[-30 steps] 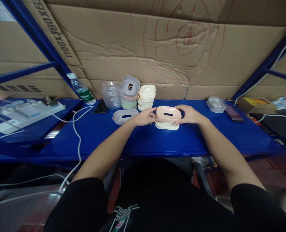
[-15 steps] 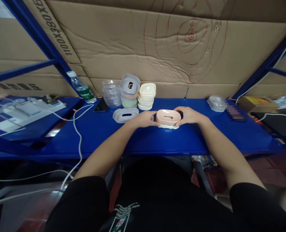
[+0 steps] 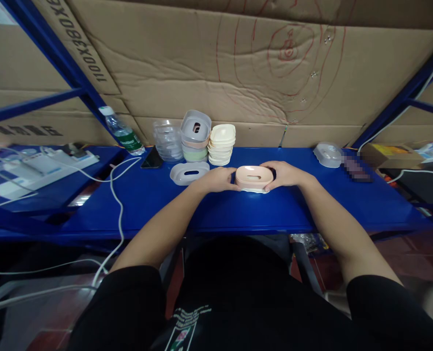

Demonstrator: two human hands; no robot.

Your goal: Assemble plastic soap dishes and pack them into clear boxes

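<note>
Between my two hands is a pink oval plastic tray with a slot in its middle [image 3: 253, 183], resting on a cream plastic base [image 3: 256, 190] on the blue table. My left hand [image 3: 222, 180] grips its left end with thumb and fingers. At the opposite end, my right hand [image 3: 280, 174] closes round it the same way. A grey slotted tray [image 3: 178, 175] lies just beyond my left wrist. Behind it stand a pile of grey, pink and green slotted trays [image 3: 195, 141] and a stack of cream bases [image 3: 222, 144].
Clear plastic covers [image 3: 168, 141] are stacked beside a dark phone [image 3: 151, 158] and a water bottle [image 3: 123, 132]. One clear cover [image 3: 328, 154] lies at the right. White cables [image 3: 120, 209] and a power strip [image 3: 48, 175] occupy the left. Cardboard [image 3: 187, 58] walls the back.
The pink tray has settled slightly lower over the cream base, so less of a gap shows between them. Both hands keep their hold.
</note>
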